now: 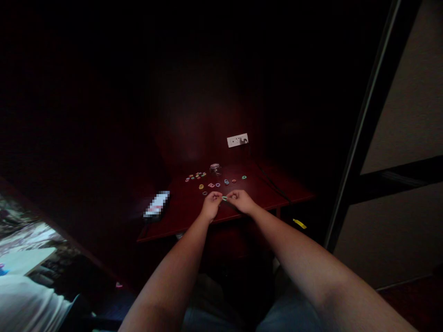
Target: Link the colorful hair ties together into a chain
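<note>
Between my two hands, just over the front part of the dark red table (187,224), is a small light green band (224,198). My left hand (211,205) pinches its left side, and my right hand (241,201) pinches its right side. Beyond my hands lie several small coloured bands: a yellow one (201,186), a purple one (218,185), a blue one (226,182), a red-orange one (234,180) and a green one (244,177). A mixed group of bands (198,175) is spread at the back left. Beside that group stands a small clear jar (215,169).
A phone with a blurred screen (157,204) rests at the table's left edge. On the back wall is a white socket strip (237,140) with a plug; a black cable (272,183) crosses the table's right side. A yellow object (299,223) is below right.
</note>
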`<move>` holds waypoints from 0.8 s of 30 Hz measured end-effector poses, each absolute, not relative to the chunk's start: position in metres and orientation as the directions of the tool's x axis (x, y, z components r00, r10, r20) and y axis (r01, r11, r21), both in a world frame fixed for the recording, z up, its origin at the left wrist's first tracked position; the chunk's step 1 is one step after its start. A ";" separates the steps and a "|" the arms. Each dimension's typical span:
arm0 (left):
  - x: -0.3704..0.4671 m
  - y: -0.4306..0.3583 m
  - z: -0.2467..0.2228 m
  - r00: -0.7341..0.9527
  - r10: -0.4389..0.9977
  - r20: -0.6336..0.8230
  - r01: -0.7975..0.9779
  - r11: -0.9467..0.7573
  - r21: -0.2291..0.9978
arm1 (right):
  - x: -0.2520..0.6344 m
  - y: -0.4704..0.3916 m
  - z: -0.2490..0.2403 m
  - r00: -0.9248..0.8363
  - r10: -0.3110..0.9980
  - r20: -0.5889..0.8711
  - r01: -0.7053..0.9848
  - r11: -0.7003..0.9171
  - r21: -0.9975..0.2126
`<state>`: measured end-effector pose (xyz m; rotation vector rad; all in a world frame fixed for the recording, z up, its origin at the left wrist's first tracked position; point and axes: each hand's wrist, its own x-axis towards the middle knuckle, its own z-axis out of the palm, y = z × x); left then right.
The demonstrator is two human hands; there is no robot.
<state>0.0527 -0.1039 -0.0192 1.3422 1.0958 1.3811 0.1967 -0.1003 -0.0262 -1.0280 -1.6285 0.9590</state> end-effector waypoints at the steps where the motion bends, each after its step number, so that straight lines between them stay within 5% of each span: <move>1: 0.052 -0.103 -0.020 -0.009 0.979 0.205 -0.026 -0.206 0.978 | 0.197 -0.100 -0.027 -0.202 0.932 0.301 0.189 0.339 -0.922; 24: 0.048 -0.105 -0.017 -0.001 0.979 0.205 0.003 -0.205 0.979 | 0.198 -0.102 -0.022 -0.200 0.939 0.280 0.221 0.322 -0.921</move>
